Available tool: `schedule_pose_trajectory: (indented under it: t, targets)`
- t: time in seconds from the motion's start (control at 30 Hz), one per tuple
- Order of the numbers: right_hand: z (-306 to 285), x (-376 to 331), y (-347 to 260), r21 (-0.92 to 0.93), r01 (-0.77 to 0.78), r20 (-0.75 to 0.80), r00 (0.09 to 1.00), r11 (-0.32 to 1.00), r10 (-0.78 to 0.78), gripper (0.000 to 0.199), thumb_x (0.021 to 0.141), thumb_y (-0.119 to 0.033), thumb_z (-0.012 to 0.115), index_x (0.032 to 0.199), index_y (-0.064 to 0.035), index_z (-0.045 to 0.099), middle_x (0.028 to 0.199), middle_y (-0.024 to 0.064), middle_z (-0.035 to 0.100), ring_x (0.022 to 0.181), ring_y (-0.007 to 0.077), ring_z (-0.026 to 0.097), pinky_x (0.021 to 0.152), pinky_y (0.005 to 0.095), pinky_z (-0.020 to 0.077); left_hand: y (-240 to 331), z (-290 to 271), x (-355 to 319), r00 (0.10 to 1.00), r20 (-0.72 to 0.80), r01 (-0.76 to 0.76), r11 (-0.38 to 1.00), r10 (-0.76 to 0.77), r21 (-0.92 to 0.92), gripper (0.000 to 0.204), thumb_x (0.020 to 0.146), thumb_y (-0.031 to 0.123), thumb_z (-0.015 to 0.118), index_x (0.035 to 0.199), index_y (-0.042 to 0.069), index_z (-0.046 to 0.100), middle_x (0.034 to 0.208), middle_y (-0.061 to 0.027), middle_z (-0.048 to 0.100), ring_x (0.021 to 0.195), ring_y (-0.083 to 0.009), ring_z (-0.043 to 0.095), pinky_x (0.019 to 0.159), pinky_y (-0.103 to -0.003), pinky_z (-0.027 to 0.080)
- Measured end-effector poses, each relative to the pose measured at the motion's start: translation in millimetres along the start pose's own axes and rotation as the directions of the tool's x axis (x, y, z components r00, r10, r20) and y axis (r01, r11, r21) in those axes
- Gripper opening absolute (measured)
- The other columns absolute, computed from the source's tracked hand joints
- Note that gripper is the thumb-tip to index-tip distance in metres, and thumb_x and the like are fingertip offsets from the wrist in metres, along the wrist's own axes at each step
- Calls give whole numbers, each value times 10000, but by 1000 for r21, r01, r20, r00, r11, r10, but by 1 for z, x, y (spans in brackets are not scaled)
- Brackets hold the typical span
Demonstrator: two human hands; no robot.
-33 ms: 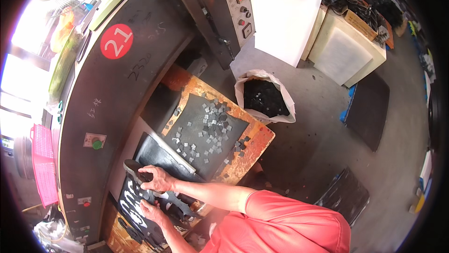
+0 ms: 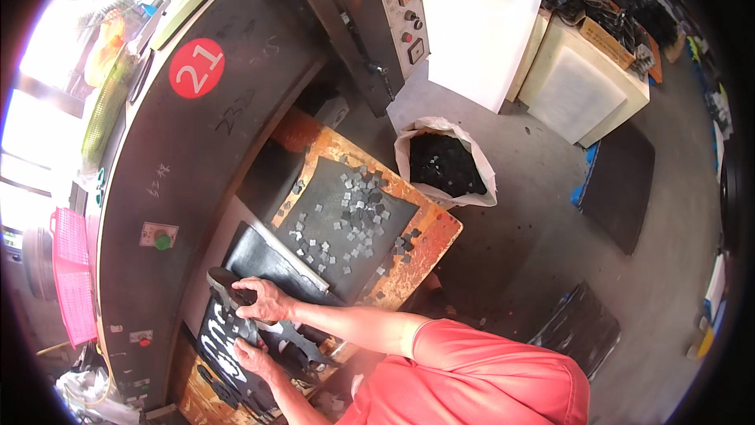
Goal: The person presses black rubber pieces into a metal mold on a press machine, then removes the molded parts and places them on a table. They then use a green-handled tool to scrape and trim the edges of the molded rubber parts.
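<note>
Daylight is pouring in from the far left, blowing out the window area (image 2: 31, 134) to white glare and washing colour from things beside it. The machine front (image 2: 236, 110) is sitting in dim shade. The white panel (image 2: 480, 24) is reflecting brightly. Straight edges are bending strongly toward the rim, where a black vignette is closing in. Detail is softening at the edges.

left hand (image 2: 250, 356): flat, palm down | right hand (image 2: 263, 300): fingers curled, gripping
</note>
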State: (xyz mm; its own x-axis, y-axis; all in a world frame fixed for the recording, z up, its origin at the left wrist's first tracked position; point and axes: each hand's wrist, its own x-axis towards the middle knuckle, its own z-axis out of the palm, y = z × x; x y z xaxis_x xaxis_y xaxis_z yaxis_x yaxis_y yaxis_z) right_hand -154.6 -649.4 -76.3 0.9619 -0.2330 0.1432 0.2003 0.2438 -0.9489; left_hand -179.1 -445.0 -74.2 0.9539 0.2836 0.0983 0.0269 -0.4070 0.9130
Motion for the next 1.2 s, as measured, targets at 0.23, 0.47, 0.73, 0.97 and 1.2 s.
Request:
schedule_pose_trajectory:
  t: [0.23,0.47,0.73,0.97,1.2]
  targets:
    - [-15,0,-7,196,-109,113,990,975,88,686,864,-304,841,1441,-11,616,1441,153,649,1352,257,595,1160,392,466,2,-50,9,994,-107,25,993,-13,112,350,1123,285,570,1331,30,688,1075,-59,671,770,-115,601,613,-259,529]
    - [-20,-2,-21,326,-177,138,981,929,139,721,820,-192,880,1424,79,596,1177,97,743,1012,132,698,914,277,569,-51,-145,43,949,-266,162,985,-170,-52,269,1102,289,580,1001,58,672,876,-18,661,661,-116,609,541,-235,478]
    - [-22,-11,-29,52,-202,103,975,978,196,718,833,-174,832,1480,25,594,1366,101,652,1159,173,651,997,303,523,-99,-248,66,941,-316,165,979,-119,122,341,1112,261,566,1328,21,676,1157,-105,731,1003,-174,702,740,-295,620]
    - [-25,-9,-28,34,-149,175,975,988,140,739,855,-122,731,1522,97,500,1462,160,597,1326,212,593,1162,333,407,-48,-287,104,940,-307,-184,980,151,-81,278,1120,218,558,1284,48,703,951,-22,737,748,-107,689,670,-248,565]
    - [-31,-12,-24,-13,-158,119,980,987,158,846,841,-271,798,1535,91,477,1442,192,617,1320,256,625,1188,384,432,-80,-291,105,923,-371,5,967,-103,-256,269,1128,225,566,1281,48,698,956,-5,698,739,-100,666,611,-245,541]
